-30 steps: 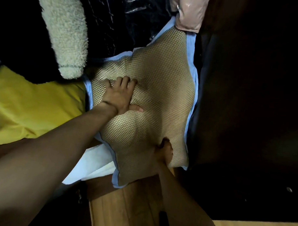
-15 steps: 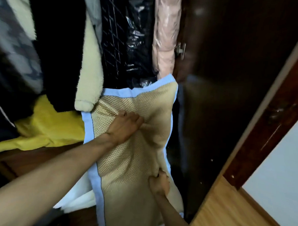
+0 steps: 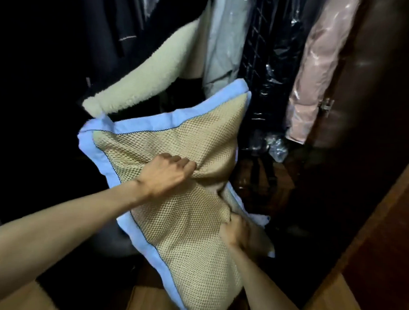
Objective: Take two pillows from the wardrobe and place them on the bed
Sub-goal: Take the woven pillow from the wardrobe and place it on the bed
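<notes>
A tan mesh-textured pillow (image 3: 187, 223) with a light blue border hangs tilted in front of the open wardrobe, lifted off its shelf. My left hand (image 3: 165, 174) bunches the fabric near the pillow's upper middle. My right hand (image 3: 235, 232) grips its right edge lower down. A second pillow is not visible; a bit of white and blue cloth (image 3: 259, 218) pokes out behind the pillow's right side.
Hanging clothes fill the wardrobe: a cream fleece sleeve (image 3: 141, 83) just above the pillow, dark garments in plastic covers (image 3: 268, 87), a pink jacket (image 3: 317, 73). The dark wardrobe door (image 3: 375, 91) stands at the right. Wooden floor (image 3: 333, 298) shows at the bottom right.
The pillow has come up and out of the wardrobe, off the yellow bedding, which has left the view. My left hand went from flat on it to gripping its fabric. The view has tilted upward.
</notes>
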The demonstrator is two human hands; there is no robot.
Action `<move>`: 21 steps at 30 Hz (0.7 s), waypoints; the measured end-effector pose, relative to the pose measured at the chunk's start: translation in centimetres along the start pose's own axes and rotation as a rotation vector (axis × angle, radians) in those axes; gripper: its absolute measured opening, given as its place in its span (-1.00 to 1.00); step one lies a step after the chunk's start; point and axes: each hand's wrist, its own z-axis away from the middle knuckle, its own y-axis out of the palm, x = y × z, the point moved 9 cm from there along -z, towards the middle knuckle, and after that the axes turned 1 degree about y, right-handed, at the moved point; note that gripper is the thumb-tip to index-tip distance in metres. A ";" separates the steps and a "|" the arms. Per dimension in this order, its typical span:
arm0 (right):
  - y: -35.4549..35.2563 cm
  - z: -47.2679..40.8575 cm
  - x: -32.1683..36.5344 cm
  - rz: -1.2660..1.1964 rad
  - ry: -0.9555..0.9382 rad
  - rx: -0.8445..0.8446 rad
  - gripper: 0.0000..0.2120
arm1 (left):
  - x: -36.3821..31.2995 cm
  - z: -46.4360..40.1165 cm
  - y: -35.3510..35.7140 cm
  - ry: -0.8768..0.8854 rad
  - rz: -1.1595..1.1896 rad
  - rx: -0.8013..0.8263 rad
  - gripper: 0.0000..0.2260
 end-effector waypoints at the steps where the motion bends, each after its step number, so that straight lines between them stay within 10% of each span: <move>1: 0.1 -0.1 0.9 0.020 -0.054 0.021 -0.84 | 0.3 1.0 -0.7 -0.027 -0.019 0.005 -0.64; 12: 7.7 11.1 14.4 -0.003 -0.679 0.399 -0.85 | 2.9 23.6 -8.7 -0.681 -0.363 0.458 -0.80; 21: 14.9 28.6 22.9 0.001 -0.995 0.701 -0.91 | 0.9 42.3 -15.2 -0.803 -0.559 0.868 -0.61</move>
